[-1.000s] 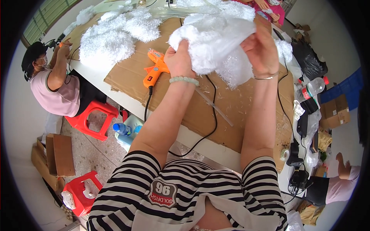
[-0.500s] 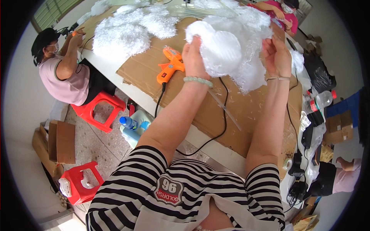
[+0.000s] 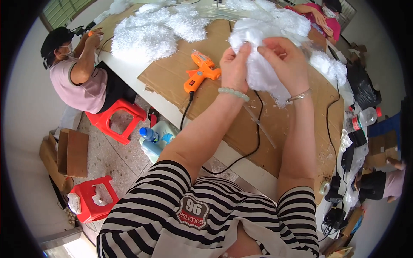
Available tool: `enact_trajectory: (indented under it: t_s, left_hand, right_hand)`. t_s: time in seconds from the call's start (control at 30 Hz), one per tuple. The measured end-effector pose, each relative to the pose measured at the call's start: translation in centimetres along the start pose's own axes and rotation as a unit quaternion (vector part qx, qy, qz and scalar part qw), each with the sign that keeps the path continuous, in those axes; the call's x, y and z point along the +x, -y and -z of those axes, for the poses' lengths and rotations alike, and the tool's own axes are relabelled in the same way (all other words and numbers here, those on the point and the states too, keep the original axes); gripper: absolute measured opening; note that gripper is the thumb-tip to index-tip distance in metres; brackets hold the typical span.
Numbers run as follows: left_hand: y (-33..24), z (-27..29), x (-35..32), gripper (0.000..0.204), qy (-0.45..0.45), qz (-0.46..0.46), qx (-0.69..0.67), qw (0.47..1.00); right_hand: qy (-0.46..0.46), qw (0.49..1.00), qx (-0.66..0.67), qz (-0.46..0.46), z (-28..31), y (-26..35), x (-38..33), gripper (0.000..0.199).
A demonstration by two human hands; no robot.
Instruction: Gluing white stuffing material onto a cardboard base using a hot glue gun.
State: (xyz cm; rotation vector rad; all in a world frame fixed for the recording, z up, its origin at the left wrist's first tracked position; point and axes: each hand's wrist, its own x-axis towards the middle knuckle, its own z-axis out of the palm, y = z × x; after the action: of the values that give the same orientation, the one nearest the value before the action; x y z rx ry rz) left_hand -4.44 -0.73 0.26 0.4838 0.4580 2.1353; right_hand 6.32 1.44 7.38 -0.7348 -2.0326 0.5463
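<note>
A piece of white fluffy material is held up above the cardboard between my two hands. My left hand is closed on its left edge, with the thumb uppermost. From the right, my right hand pinches the piece near its upper middle, its fingers bent and partly hidden behind the hand. The two thumbs are close together. Left of my left hand, an orange hot glue gun lies on the cardboard sheet, its black cord trailing toward me.
Heaps of white fluffy tinsel-like pieces lie at the far left; more fluff is at right. A clear stick and a black cord cross the cardboard. A plastic bottle lies at right. Co-workers sit left and far right.
My right hand has come in from the right and now pinches the white piece. That piece has turned, hiding its smooth round face. The whole view has shifted slightly.
</note>
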Motion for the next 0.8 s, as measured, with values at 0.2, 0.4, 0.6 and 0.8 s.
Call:
enact_trajectory:
  t_s: [0.2, 0.4, 0.6, 0.8]
  left_hand:
    - [0.1, -0.6, -1.1, 0.019, 0.031, 0.041, 0.025, 0.998]
    - [0.2, -1.0, -1.4, 0.015, 0.035, 0.064, 0.067, 0.995]
    - [0.3, 0.0, 0.1, 0.012, -0.082, 0.029, 0.103, 0.991]
    - [-0.2, 0.8, 0.9, 0.017, -0.171, -0.005, 0.009, 0.985]
  right_hand:
    - [0.021, 0.994, 0.094, -0.046, -0.6, -2.2, -0.5, 0.012]
    - [0.039, 0.997, 0.036, -0.055, 1.0, -2.6, -0.4, 0.012]
    - [-0.127, 0.965, -0.218, 0.066, 3.3, -1.4, 0.2, 0.013]
    - [-0.315, 0.906, 0.282, -0.006, 9.6, -2.0, 0.0, 0.011]
